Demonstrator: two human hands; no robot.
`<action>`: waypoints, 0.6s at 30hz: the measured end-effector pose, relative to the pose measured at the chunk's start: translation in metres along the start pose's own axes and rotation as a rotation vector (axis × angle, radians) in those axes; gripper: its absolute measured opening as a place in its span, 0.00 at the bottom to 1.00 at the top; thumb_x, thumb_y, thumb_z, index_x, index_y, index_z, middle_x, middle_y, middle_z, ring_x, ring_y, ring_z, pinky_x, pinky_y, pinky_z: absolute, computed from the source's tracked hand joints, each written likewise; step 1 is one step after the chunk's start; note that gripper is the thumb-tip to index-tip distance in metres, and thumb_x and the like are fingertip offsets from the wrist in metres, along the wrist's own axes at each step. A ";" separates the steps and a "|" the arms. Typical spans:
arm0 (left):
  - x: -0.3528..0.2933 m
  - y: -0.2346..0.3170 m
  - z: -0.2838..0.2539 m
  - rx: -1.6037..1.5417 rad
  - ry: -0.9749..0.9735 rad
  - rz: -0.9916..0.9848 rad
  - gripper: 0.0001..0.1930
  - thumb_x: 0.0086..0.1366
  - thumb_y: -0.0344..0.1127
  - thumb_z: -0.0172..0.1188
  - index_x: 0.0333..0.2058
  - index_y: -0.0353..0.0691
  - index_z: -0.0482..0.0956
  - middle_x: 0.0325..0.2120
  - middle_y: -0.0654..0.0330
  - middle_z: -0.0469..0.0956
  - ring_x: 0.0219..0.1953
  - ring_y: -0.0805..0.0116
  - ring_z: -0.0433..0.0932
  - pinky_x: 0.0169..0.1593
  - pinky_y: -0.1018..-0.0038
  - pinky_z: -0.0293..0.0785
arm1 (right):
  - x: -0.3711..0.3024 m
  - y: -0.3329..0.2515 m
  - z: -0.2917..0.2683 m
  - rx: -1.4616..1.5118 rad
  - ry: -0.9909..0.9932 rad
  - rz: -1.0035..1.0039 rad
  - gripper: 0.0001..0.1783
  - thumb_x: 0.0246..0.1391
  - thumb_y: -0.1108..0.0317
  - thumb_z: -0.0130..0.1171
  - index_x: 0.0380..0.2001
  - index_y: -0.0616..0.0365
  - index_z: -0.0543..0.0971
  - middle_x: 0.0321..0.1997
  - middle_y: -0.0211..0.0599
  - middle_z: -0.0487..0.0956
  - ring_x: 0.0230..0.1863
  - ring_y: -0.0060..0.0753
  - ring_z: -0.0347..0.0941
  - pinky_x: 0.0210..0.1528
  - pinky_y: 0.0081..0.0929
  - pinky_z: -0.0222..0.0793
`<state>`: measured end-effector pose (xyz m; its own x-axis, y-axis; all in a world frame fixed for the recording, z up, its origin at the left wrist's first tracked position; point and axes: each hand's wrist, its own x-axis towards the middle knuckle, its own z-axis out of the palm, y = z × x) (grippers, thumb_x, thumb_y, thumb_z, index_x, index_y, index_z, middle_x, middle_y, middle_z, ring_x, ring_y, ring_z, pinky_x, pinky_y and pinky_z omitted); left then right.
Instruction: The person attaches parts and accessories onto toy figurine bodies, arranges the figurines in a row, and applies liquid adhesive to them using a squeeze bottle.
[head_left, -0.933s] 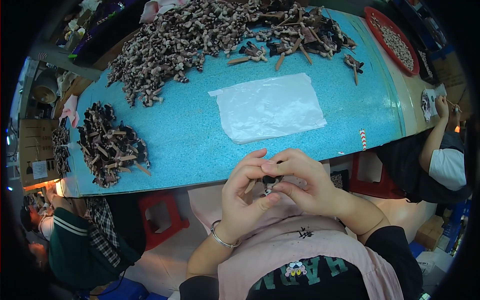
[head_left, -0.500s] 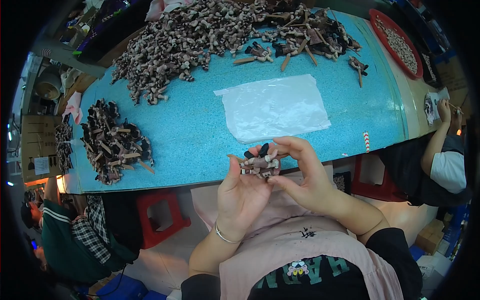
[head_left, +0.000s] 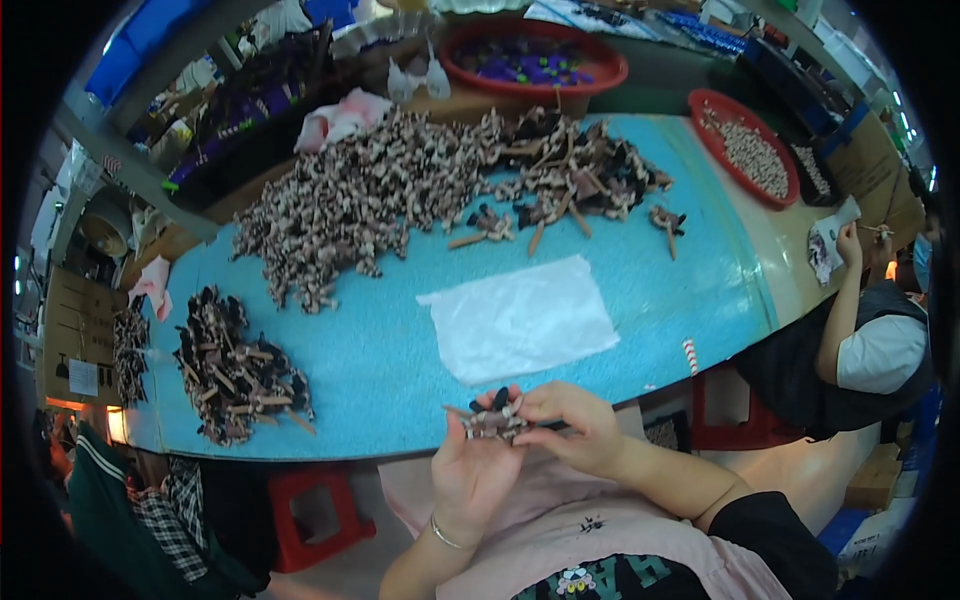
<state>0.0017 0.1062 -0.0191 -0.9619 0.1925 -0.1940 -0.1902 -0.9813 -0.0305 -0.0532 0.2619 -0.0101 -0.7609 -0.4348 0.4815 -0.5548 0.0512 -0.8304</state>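
Just off the near edge of the blue table (head_left: 370,400), both hands are closed on a small figurine (head_left: 492,425) in brown, cream and black. My left hand (head_left: 475,475), palm up, cradles it between thumb and fingers, and a thin wooden stick pokes out on the thumb side. Thumb and fingers of my right hand (head_left: 580,430) grip its right end. Fingers hide part of the figurine. Beyond the hands lies a white plastic sheet (head_left: 525,320), flat on the table.
A large heap of small figure parts (head_left: 340,210) covers the far table, with figures on wooden sticks (head_left: 590,180) at its right. Another stick heap (head_left: 235,370) lies left. Red trays (head_left: 700,100) stand beyond. A co-worker's arm (head_left: 840,300) works at right; another person (head_left: 110,500) sits left.
The head view has tilted up, so the table and hands sit lower in the picture and more of the far side shows. Both hands still hold the figurine.
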 end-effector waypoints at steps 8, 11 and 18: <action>0.000 -0.005 0.004 0.019 -0.041 -0.020 0.18 0.65 0.44 0.56 0.45 0.36 0.74 0.49 0.59 0.71 0.62 0.59 0.60 0.63 0.59 0.58 | 0.001 -0.002 -0.005 0.091 0.017 -0.075 0.16 0.39 0.76 0.70 0.34 0.62 0.76 0.38 0.43 0.80 0.37 0.44 0.77 0.38 0.33 0.71; 0.000 -0.002 0.002 -0.003 -0.044 -0.019 0.17 0.65 0.44 0.55 0.45 0.36 0.74 0.49 0.59 0.71 0.62 0.59 0.60 0.63 0.59 0.57 | -0.002 0.001 -0.001 0.084 0.041 -0.066 0.17 0.39 0.76 0.70 0.35 0.61 0.77 0.38 0.42 0.80 0.37 0.43 0.77 0.38 0.33 0.71; -0.014 0.025 -0.006 0.236 0.040 0.195 0.17 0.65 0.42 0.55 0.46 0.35 0.73 0.50 0.56 0.72 0.61 0.59 0.62 0.66 0.58 0.54 | -0.006 0.004 0.020 0.059 -0.068 0.160 0.19 0.46 0.74 0.65 0.43 0.62 0.75 0.43 0.44 0.77 0.44 0.44 0.74 0.47 0.33 0.69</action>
<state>0.0115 0.0787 -0.0229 -0.9771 -0.0039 -0.2128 -0.0482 -0.9698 0.2390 -0.0440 0.2471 -0.0224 -0.8126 -0.4850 0.3232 -0.4060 0.0731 -0.9110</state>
